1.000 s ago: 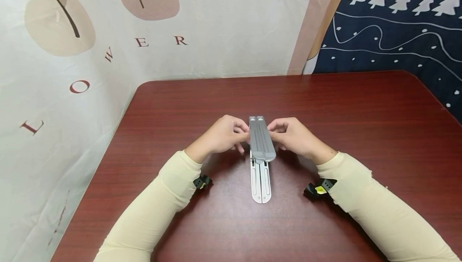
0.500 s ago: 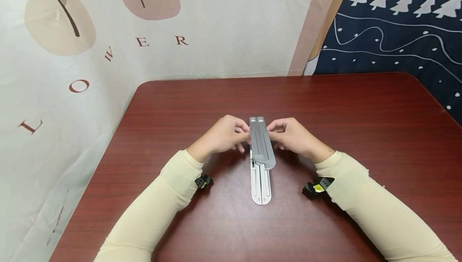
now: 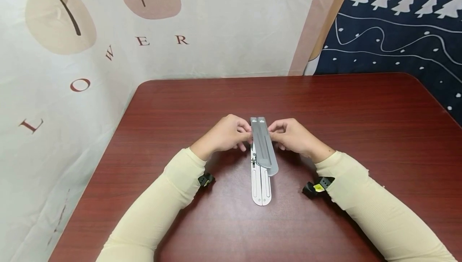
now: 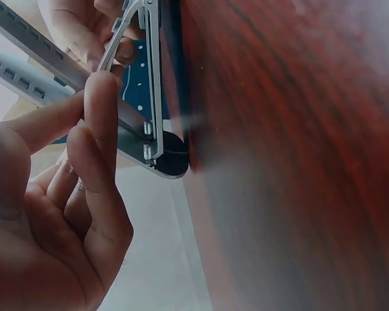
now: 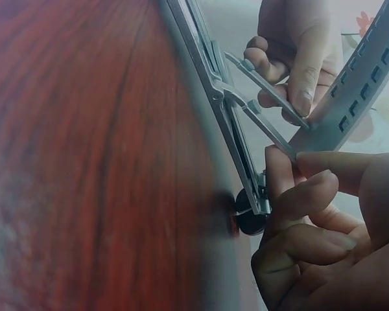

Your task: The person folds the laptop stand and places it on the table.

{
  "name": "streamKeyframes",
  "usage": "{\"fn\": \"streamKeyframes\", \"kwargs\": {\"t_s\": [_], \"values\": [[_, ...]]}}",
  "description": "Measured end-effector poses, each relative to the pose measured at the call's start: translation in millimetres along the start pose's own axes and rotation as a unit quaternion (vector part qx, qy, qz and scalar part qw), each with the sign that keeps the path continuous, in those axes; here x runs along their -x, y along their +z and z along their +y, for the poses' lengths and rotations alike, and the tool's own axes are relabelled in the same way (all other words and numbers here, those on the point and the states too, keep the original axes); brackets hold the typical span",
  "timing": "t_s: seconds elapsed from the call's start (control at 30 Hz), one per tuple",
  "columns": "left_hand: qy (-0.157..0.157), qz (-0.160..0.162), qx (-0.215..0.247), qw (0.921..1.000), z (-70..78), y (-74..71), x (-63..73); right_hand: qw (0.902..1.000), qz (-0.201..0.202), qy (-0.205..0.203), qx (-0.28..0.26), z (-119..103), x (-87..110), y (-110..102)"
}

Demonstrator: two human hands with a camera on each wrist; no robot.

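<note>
A folding metal laptop stand stands in the middle of the table, its narrow base pointing toward me. Two grey upper arms lie side by side, raised at a slant over the base. My left hand pinches the stand's left side between thumb and forefinger, where a thin strut meets the upper arm. On the other side, my right hand pinches the matching place; the right wrist view shows its thumb and forefinger at the end of a strut, beside a slotted upper arm.
The dark red wooden table has rounded far corners. Behind it hang a pale cloth with letters and a navy cloth with white trees. A black wrist camera sits under the right sleeve.
The near ends of the upper arms have swung toward me over the base, the right one reaching slightly farther than the left. Both hands keep their pinch and have barely shifted.
</note>
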State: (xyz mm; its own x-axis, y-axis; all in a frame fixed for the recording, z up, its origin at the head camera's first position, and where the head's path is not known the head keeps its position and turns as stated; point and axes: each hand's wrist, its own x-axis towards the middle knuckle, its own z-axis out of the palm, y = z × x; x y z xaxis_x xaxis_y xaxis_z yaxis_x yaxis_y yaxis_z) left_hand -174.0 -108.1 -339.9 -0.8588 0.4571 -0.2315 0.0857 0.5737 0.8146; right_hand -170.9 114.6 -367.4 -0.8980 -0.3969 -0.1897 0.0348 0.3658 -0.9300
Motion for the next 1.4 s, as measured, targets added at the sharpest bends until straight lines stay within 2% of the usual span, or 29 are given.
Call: {"fn": "streamKeyframes", "kwargs": {"t_s": [0.33, 0.77, 1.07, 1.3, 1.4], "values": [[-0.011, -0.007, -0.013, 0.9998, 0.1, 1.0, -4.9, 1.0000, -0.009, 0.003, -0.001, 5.0, -1.7, -2.0], [-0.027, -0.018, -0.029, 0.9991, 1.2, 0.5, -8.0, 0.9978, -0.033, -0.023, 0.053, 5.9, -4.2, -3.3], [-0.028, -0.011, -0.081, 0.9963, 1.2, 1.8, -8.7, 0.9935, -0.062, -0.038, 0.088, 6.9, -6.8, -4.6], [-0.044, 0.000, -0.152, 0.9875, 4.0, 3.3, -6.2, 0.9919, -0.070, -0.029, 0.102, 5.7, -5.7, -4.1], [-0.045, 0.002, -0.167, 0.9849, 4.0, 4.7, -5.9, 0.9899, -0.068, -0.027, 0.121, 5.7, -4.2, -3.8]]}}
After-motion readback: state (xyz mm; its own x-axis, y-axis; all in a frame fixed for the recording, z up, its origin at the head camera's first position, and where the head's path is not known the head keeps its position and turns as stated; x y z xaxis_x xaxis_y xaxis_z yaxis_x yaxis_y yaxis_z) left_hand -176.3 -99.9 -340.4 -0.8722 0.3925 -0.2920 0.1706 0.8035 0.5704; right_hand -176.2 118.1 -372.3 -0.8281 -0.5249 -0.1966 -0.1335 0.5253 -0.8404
